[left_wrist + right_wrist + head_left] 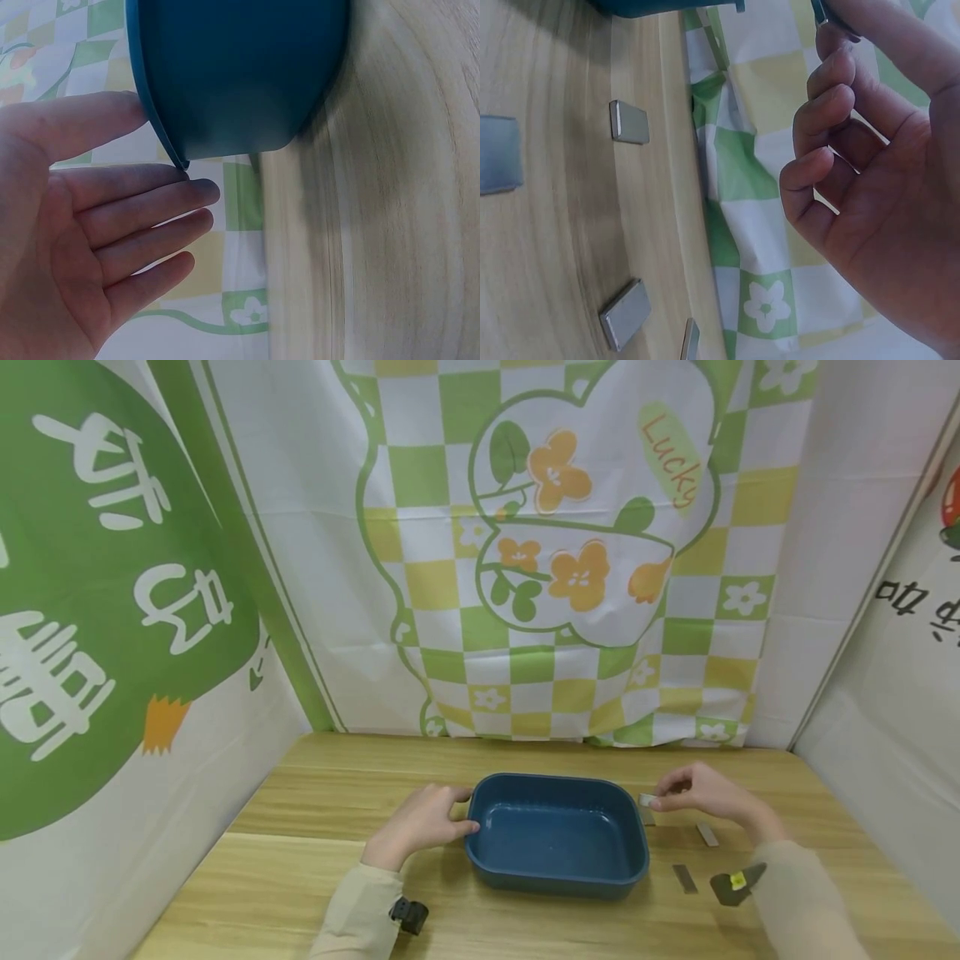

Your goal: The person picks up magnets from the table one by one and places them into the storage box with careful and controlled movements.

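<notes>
A dark blue rectangular basin (555,881) sits on the table. My left hand (420,817) is at its left rim, thumb and index fingertips touching the edge; in the left wrist view the fingers of that hand (127,232) are fairly straight. Beyond the basin's right end, my right hand (701,792) pinches a small flat silvery rectangular metal piece (647,800) between thumb and index finger, near the rim. The other fingers (810,172) curl loosely. Similar metal pieces lie below and near this hand, including one flat piece (707,834) and a darker one (686,878).
Another metal piece (648,817) lies close against the basin's right side. The light wooden table (300,860) meets a checkered green and yellow curtain (420,585) at the back. White and green cloth walls (247,718) stand on both sides.
</notes>
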Motion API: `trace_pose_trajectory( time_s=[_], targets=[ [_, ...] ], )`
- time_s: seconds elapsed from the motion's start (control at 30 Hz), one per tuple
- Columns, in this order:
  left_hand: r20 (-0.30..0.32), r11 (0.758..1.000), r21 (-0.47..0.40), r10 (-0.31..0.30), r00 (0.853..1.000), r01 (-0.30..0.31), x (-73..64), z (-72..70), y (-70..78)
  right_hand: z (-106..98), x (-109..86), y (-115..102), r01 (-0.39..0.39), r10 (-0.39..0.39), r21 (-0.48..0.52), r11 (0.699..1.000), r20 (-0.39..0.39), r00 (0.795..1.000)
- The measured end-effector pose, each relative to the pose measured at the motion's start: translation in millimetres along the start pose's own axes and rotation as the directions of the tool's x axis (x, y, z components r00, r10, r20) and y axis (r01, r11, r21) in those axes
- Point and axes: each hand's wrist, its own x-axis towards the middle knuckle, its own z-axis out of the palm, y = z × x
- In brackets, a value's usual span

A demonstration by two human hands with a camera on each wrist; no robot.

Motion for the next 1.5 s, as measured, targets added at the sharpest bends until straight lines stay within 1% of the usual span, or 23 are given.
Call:
trace_pose_trajectory(
  time_s=[0.17, 0.4, 0.6, 0.9, 1.37, 1.5],
  targets=[
    [0.002, 1.000, -0.003, -0.001, 1.000, 0.001, -0.5, 0.1, 0.0, 2, 6.2, -4, 0.017, -0.017, 0.022, 1.000, 0.009, 1.000],
    [-0.001, 1.000, 0.001, 0.003, 1.000, -0.003, -1.0, 0.2, 0.0, 3, 15.3, -11, 0.047, -0.049, 0.034, 0.998, 0.053, 0.997],
    [-0.001, 1.000, -0.006, 0.004, 1.000, -0.004, -0.4, -0.8, 1.0, 5, 22.6, -14, 0.063, -0.067, 0.066, 0.996, 0.070, 0.995],
    [0.000, 1.000, -0.004, 0.004, 1.000, -0.004, 0.3, -0.9, 1.3, 8, 32.4, -23, 0.081, -0.085, 0.053, 0.995, 0.082, 0.993],
    [-0.003, 1.000, -0.006, 0.011, 1.000, -0.011, 0.1, 0.2, 0.0, 16, 44.9, -34, 0.039, -0.040, 0.022, 0.999, 0.084, 0.996],
    [0.001, 1.000, -0.011, 0.006, 1.000, -0.006, -0.1, 0.7, -0.3, 18, 48.6, -38, 0.037, -0.040, 0.032, 0.999, 0.095, 0.995]
  ],
)
